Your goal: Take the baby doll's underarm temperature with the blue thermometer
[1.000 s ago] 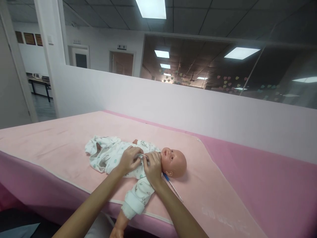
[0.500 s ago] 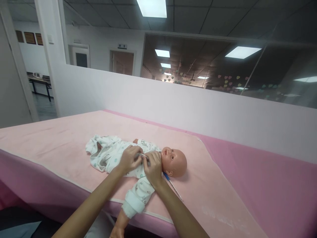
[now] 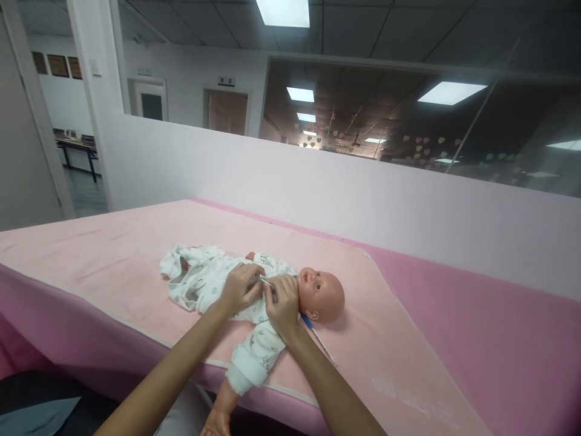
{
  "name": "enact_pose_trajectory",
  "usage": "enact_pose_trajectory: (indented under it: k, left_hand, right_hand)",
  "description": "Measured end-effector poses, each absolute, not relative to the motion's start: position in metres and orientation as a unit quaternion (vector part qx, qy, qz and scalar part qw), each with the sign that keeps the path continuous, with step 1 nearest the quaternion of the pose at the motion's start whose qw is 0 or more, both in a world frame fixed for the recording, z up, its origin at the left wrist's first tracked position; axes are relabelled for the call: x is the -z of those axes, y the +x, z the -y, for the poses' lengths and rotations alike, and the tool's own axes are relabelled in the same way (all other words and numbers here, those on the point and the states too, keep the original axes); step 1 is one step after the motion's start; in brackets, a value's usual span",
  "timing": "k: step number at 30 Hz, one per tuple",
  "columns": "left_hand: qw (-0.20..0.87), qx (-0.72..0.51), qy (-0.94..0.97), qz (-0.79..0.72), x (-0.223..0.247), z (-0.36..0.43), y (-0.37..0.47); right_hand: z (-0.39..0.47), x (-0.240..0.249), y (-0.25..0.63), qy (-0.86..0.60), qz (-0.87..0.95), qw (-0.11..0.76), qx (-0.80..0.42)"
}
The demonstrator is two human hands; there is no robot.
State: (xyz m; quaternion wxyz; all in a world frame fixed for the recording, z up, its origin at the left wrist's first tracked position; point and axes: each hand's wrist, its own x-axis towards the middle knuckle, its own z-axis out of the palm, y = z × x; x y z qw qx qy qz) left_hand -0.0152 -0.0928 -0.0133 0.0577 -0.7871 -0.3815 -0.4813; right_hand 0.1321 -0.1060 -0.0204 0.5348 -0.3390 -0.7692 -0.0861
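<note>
a bald, tan plastic baby doll (image 3: pixel 323 295) lay face up near the near edge of the tabletop (image 3: pixel 476 297), its head toward the right end and its legs toward the left. it wore a white cloth garment with small printed figures (image 3: pixel 206 283), rumpled about the legs, and its near arm reached past the near edge. over the pink tabletop was spread a peach-coloured cloth sheet (image 3: pixel 390 357). the left hand (image 3: pixel 239 290) rested on the doll's chest, the right hand (image 3: pixel 282 304) just beside it, close under the chin; the fingers of both were bent narrow and pinched a thin pale strip (image 3: pixel 267 282), whose nature could not be told. a slender, clear stick with a blue end (image 3: pixel 321 343) lay on the sheet between the doll's head and the right forearm. a low white wall (image 3: pixel 318 188) stood along the far edge.
</note>
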Motion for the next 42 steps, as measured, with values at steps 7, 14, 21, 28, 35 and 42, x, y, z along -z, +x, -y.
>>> enact_pose_trajectory:
  k: [7, 14, 21, 28, 35, 42]
  left_hand:
    - [0.048, 0.488, -0.785, 0.378, 0.015, 0.091, -0.016]
    - [0.041, 0.495, -0.775, 0.391, 0.016, 0.088, -0.017]
    - [0.056, 0.473, -0.766, 0.432, 0.019, 0.088, -0.019]
    - [0.131, 0.411, -0.783, 0.448, 0.026, 0.096, -0.046]
    - [0.14, 0.438, -0.762, 0.456, 0.029, 0.103, -0.057]
    - [0.116, 0.472, -0.741, 0.464, 0.03, 0.104, -0.058]
  right_hand:
    - [0.104, 0.022, 0.132, -0.339, 0.768, 0.537, 0.085]
    - [0.104, 0.023, 0.133, -0.34, 0.767, 0.538, 0.083]
    - [0.103, 0.025, 0.133, -0.361, 0.767, 0.526, 0.073]
    - [0.1, 0.027, 0.133, -0.358, 0.765, 0.531, 0.073]
    - [0.101, 0.026, 0.133, -0.373, 0.764, 0.525, 0.048]
    - [0.1, 0.027, 0.133, -0.365, 0.762, 0.532, 0.06]
